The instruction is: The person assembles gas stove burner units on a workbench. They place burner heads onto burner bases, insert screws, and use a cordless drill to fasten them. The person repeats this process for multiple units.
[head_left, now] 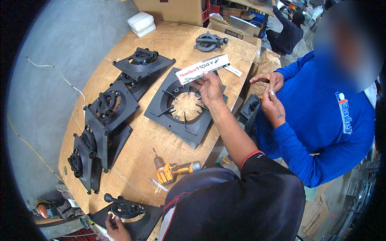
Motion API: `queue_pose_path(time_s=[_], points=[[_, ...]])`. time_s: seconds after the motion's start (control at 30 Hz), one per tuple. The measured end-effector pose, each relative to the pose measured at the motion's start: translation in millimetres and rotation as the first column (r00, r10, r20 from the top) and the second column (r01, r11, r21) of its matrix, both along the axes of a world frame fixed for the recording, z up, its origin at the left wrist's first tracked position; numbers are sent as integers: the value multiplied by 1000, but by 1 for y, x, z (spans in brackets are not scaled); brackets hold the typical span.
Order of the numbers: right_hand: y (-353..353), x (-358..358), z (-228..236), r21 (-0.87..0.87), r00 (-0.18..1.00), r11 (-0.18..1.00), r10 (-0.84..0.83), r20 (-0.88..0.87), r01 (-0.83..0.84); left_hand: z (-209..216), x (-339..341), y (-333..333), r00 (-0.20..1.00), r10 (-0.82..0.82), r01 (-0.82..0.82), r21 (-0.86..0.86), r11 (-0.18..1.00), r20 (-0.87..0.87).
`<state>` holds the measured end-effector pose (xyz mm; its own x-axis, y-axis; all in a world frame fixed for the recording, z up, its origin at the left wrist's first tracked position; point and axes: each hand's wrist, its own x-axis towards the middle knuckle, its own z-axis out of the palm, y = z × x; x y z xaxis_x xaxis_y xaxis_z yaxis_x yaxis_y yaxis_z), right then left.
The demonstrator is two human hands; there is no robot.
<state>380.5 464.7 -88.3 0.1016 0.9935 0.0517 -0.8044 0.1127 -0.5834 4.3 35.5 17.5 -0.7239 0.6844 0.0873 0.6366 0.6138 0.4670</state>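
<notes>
My right hand [210,89] holds up a slim white carton [201,69] with red and black print, pinched between thumb and fingers. Beneath it lies a square black cast plate [159,107] with a large round opening and prongs pointing inward, stacked on another dark plate. At the lower left, my left hand [117,229] has its fingers bent at the edge of a black plate [149,219]. On that plate sits a black round burner [124,207] with a stubby pipe. Part of the left hand is cut off by the picture's lower edge.
Several black plates with burners [107,105] lean along the table's left side. A yellow cordless drill [171,170] and a screwdriver [158,184] lie near me. A loose burner [207,41] and white foam block [141,24] stand farther back. A person in blue [321,120] stands at right.
</notes>
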Motion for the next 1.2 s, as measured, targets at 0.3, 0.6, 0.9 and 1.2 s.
queue_pose_path(time_s=[0.3, 0.6, 0.9, 1.2], points=[[-4, -4, 2, 1, 997, 1000, -4, 80, 4, -4, 2, 4, 1000, -7, 7, 31, 999, -5], [-2, -3, -3, 11, 1000, 1000, 11, 17, -11, -5, 9, 8, 1000, 4, -5, 57, 998, 9], [-5, -9, -3, 16, 999, 1000, 10, 33, -11, -5, 6, 3, 1000, 4, -4, 4, 1000, -3], [-5, -8, -8, -24, 1000, 1000, -7, 12, 8, -5, 8, 4, 1000, 6, -5, 14, 1000, -31]])
